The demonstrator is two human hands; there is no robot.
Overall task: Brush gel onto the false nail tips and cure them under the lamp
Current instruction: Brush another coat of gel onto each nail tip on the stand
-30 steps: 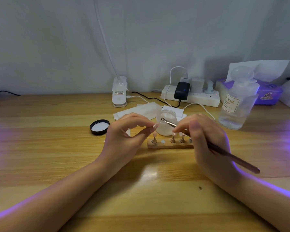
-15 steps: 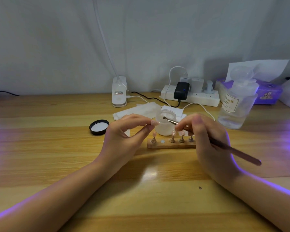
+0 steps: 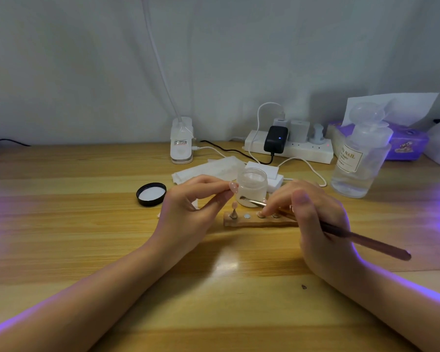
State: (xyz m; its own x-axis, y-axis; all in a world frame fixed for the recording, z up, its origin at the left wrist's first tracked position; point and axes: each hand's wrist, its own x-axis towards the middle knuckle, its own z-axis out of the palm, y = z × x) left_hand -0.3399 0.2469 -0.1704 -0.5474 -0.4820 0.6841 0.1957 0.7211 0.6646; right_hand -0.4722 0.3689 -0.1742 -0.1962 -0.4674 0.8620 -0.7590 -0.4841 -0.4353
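We see the left hand (image 3: 188, 212) raised over the wooden surface (image 3: 87, 237), its fingers (image 3: 214, 184) curled and pinching a pink false nail tip (image 3: 233, 186). The right hand (image 3: 313, 224) grips a brush (image 3: 353, 237), whose bristle end lies in front of the open gel jar (image 3: 252, 189). Just near of the jar sits the wooden holder (image 3: 254, 221), one tip (image 3: 234, 205) standing at its left end. The black lid (image 3: 151, 194) lies to the left.

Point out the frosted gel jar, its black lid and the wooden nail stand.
Frosted glass gel jar (image 3: 252, 190), head view, front wall.
Round black lid (image 3: 151, 194), head view, white inner liner.
Wooden nail stand (image 3: 254, 222), head view, front edge.
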